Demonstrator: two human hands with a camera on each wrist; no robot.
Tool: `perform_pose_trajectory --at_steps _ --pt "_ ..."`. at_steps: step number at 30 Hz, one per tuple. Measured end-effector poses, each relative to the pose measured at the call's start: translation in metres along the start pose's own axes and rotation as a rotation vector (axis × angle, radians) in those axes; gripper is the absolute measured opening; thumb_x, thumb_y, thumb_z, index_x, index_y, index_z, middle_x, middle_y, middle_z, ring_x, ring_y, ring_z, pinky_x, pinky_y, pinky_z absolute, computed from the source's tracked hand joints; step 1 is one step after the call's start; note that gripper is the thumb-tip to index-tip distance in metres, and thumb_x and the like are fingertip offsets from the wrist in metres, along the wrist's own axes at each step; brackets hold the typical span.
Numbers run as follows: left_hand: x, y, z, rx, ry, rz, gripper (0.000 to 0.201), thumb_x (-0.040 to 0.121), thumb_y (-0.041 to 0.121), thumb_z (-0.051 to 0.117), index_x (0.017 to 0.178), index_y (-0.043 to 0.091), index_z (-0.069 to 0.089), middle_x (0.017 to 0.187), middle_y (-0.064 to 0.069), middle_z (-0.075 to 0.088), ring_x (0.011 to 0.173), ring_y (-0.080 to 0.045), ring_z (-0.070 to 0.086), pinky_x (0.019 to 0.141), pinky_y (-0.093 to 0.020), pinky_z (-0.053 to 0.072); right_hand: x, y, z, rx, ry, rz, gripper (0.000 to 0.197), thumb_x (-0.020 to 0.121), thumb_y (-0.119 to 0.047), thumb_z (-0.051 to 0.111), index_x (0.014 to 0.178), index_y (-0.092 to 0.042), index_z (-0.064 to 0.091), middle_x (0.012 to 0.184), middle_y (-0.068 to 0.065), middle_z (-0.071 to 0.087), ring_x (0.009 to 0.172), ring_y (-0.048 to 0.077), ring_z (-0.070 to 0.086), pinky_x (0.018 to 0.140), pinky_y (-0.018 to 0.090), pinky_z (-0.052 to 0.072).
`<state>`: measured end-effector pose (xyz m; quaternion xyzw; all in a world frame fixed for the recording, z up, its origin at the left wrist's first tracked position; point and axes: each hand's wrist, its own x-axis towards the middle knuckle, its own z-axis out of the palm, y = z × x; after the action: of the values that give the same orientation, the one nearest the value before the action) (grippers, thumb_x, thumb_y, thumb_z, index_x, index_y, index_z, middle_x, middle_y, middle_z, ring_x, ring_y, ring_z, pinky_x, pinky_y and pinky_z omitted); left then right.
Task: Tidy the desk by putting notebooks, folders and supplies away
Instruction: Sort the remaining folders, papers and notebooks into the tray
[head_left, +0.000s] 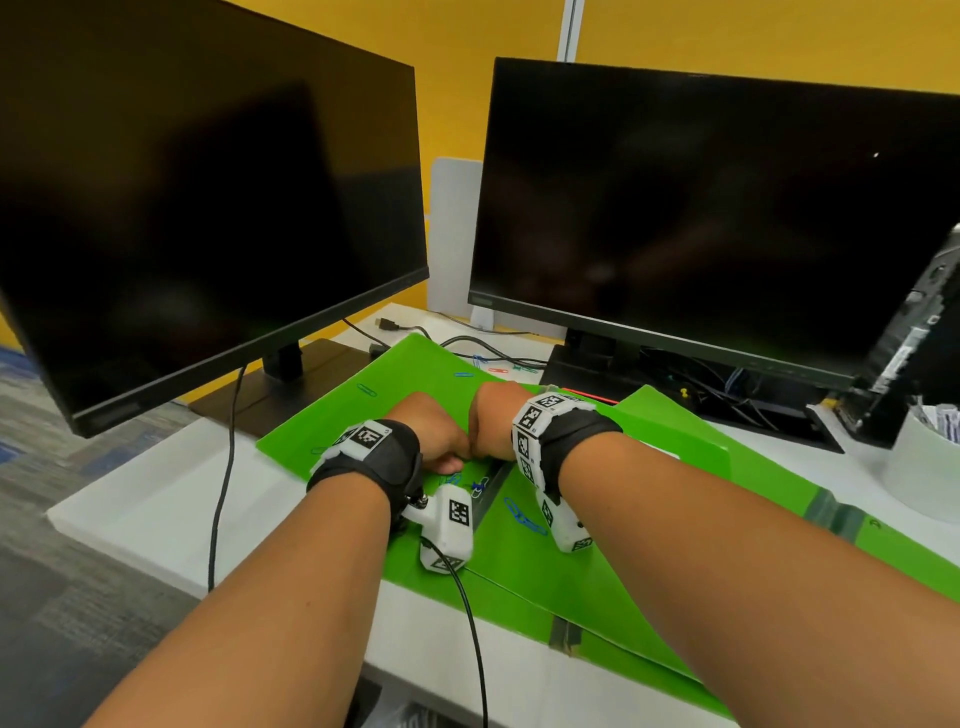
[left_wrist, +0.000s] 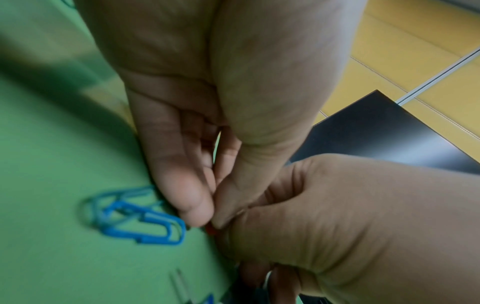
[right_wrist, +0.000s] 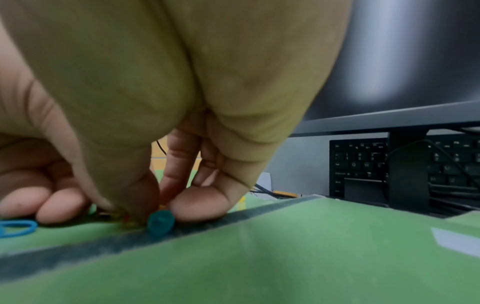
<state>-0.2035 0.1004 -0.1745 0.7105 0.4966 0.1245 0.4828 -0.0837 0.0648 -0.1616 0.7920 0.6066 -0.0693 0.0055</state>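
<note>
Green folders (head_left: 597, 571) lie overlapping on the white desk, strewn with blue paper clips (head_left: 524, 519). Both hands meet knuckle to knuckle over a dark strip on one folder. My left hand (left_wrist: 210, 218) has its fingers curled, thumb and forefinger pinched on a small red piece (left_wrist: 211, 230), with blue paper clips (left_wrist: 140, 222) just beside it. The fingers of my right hand (right_wrist: 161, 207) curl down to the folder (right_wrist: 285, 257), thumb and forefinger closing round a teal push pin (right_wrist: 160, 223). In the head view the backs of the left hand (head_left: 441, 436) and right hand (head_left: 493, 415) hide the fingertips.
Two dark monitors (head_left: 208, 208) (head_left: 701, 218) stand behind the folders. A keyboard (right_wrist: 363, 164) and cables sit under the right one. More clips (head_left: 498, 370) and a yellow pin (head_left: 684, 391) lie at the back. A white cup (head_left: 930, 467) stands at the right.
</note>
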Motion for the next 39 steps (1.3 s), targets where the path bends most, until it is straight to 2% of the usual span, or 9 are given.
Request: perform_pose_trajectory --at_steps 3,7,10,14,17,23,27,33,39 --pt "0.002 -0.001 0.0 0.017 -0.001 0.018 0.022 0.078 0.0 0.081 0.098 -0.009 0.076 0.08 -0.02 0.076 0.067 -0.025 0.072 0.082 -0.042 0.063 -0.005 0.0 -0.001 0.028 -0.006 -0.009 0.023 0.078 -0.026 0.081 0.094 -0.01 0.079 0.093 0.009 0.077 0.087 0.026 0.073 0.08 0.039 0.063" --pt "0.002 -0.001 0.0 0.029 0.001 0.045 0.012 0.078 -0.004 0.08 0.089 -0.007 0.077 0.076 -0.019 0.076 0.064 -0.024 0.07 0.083 -0.043 0.063 -0.009 0.003 -0.003 0.069 -0.012 -0.043 0.015 0.078 -0.02 0.079 0.09 -0.011 0.079 0.091 0.01 0.077 0.089 0.027 0.073 0.081 0.039 0.063" --pt "0.002 -0.001 0.0 0.04 0.002 0.062 0.012 0.08 -0.006 0.078 0.073 0.003 0.073 0.067 -0.014 0.071 0.055 -0.018 0.067 0.07 -0.033 0.062 -0.012 0.004 -0.005 0.097 -0.002 -0.045 0.014 0.078 -0.019 0.08 0.09 -0.012 0.079 0.091 0.007 0.077 0.089 0.025 0.073 0.08 0.036 0.062" --pt "0.002 -0.003 0.0 0.037 0.008 0.077 0.015 0.078 -0.007 0.079 0.073 0.005 0.07 0.072 -0.017 0.071 0.055 -0.02 0.065 0.059 -0.028 0.06 -0.017 0.008 -0.009 0.142 0.033 -0.028 0.014 0.079 -0.018 0.079 0.092 -0.013 0.079 0.092 0.004 0.077 0.09 0.022 0.072 0.078 0.032 0.061" --pt "0.002 -0.003 -0.001 0.056 0.008 0.081 0.012 0.077 -0.004 0.081 0.084 0.0 0.072 0.078 -0.02 0.073 0.057 -0.022 0.064 0.062 -0.029 0.06 -0.021 0.016 -0.015 0.195 0.08 -0.002 0.007 0.081 -0.014 0.076 0.088 -0.014 0.079 0.091 0.004 0.076 0.09 0.023 0.074 0.076 0.033 0.061" --pt "0.002 -0.001 0.0 0.1 -0.03 0.118 0.013 0.077 -0.005 0.081 0.081 0.004 0.072 0.079 -0.018 0.071 0.065 -0.025 0.063 0.076 -0.038 0.061 -0.024 0.038 -0.023 0.311 0.087 0.094 0.006 0.082 -0.013 0.078 0.088 -0.012 0.079 0.083 0.006 0.075 0.08 0.022 0.072 0.082 0.041 0.064" --pt "0.002 0.0 0.0 0.136 -0.029 0.121 0.018 0.077 -0.002 0.083 0.093 0.002 0.078 0.078 -0.013 0.073 0.061 -0.019 0.063 0.063 -0.028 0.058 -0.028 0.05 -0.025 0.386 0.067 0.124 0.002 0.081 -0.01 0.076 0.083 -0.01 0.076 0.075 0.008 0.074 0.065 0.02 0.068 0.075 0.043 0.065" --pt "-0.001 0.001 0.001 0.158 -0.03 0.116 0.017 0.077 0.003 0.086 0.093 0.004 0.08 0.087 -0.011 0.078 0.067 -0.017 0.066 0.065 -0.026 0.06 -0.036 0.055 -0.02 0.447 0.021 0.133 0.002 0.085 -0.009 0.073 0.086 -0.007 0.074 0.078 0.014 0.077 0.069 0.024 0.072 0.074 0.045 0.065" --pt "0.0 0.001 0.001 0.2 -0.035 0.134 0.012 0.077 0.002 0.085 0.088 0.004 0.08 0.089 -0.015 0.078 0.071 -0.02 0.067 0.076 -0.034 0.062 -0.047 0.047 -0.016 0.458 -0.083 0.101 0.011 0.088 -0.006 0.071 0.098 -0.002 0.073 0.09 0.018 0.078 0.072 0.024 0.073 0.072 0.039 0.063"
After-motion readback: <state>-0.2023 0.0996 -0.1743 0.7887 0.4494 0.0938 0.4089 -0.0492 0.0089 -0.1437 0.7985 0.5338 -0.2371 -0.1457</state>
